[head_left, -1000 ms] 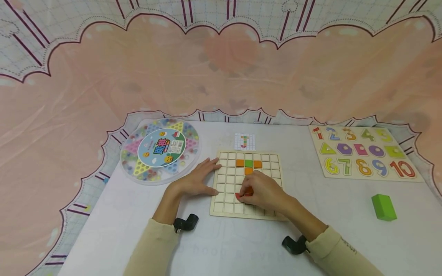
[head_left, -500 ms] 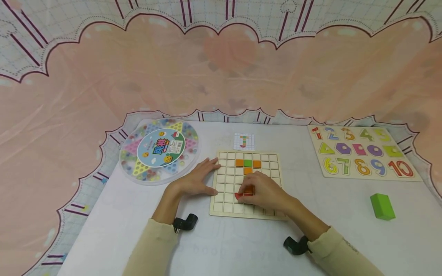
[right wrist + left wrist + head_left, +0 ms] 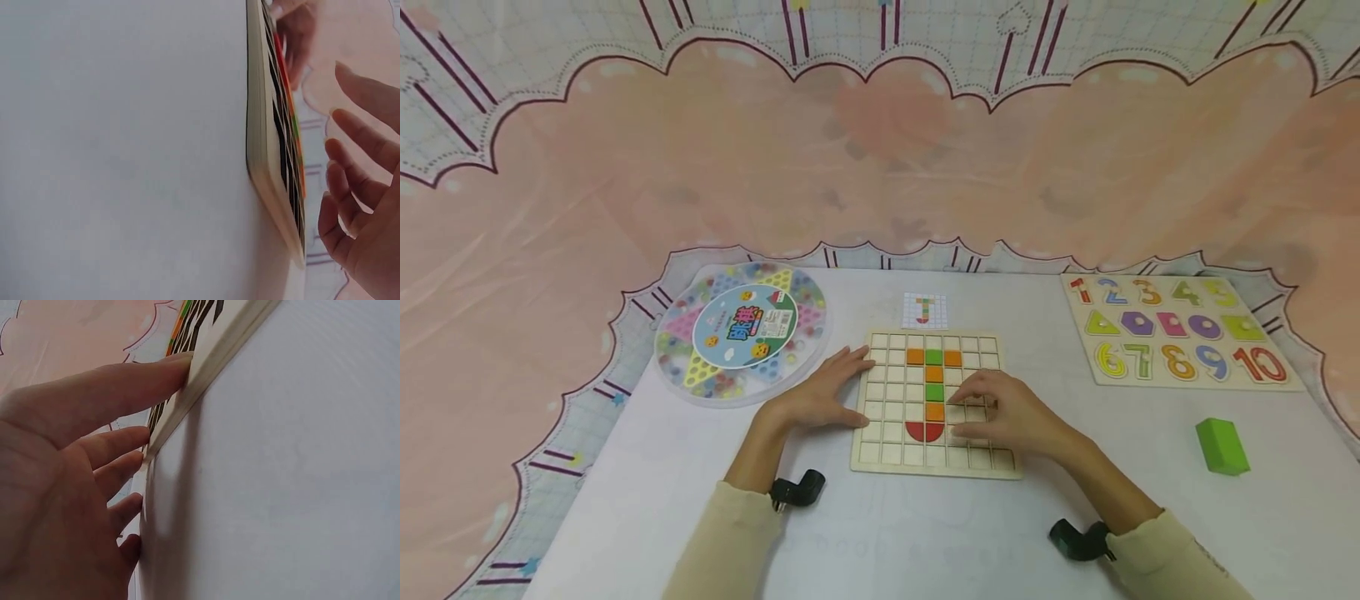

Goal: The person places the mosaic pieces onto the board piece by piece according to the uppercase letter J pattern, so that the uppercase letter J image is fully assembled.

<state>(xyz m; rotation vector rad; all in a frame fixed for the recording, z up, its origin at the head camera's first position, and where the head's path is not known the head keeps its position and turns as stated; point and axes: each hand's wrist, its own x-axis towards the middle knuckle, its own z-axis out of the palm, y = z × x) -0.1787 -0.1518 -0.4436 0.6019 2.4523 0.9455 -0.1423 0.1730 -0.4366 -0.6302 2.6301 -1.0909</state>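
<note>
A wooden grid board (image 3: 887, 455) lies flat in the middle of the table. Across its upper part run an orange tile (image 3: 915, 357), a green tile (image 3: 933, 357) and another orange one; a column of orange and green tiles drops from the middle. Two rounded red tiles (image 3: 924, 432) sit side by side at the column's foot. My left hand (image 3: 814, 397) rests along the board's left edge, thumb and fingers spread and touching it, also in the left wrist view. Over the board's right half hovers my right hand (image 3: 1015, 414), thumb and fingers apart, holding nothing.
Behind the board lies a small printed pattern card (image 3: 925, 310). A round marble board game (image 3: 745, 325) is at the left. To the right are a number puzzle board (image 3: 1180, 333) and a green block (image 3: 1222, 447). A patterned cloth (image 3: 880, 167) hangs behind the table.
My right hand has let go of the red tile and drawn back to the right, uncovering the column and both red tiles. My left hand stays at the board's edge.
</note>
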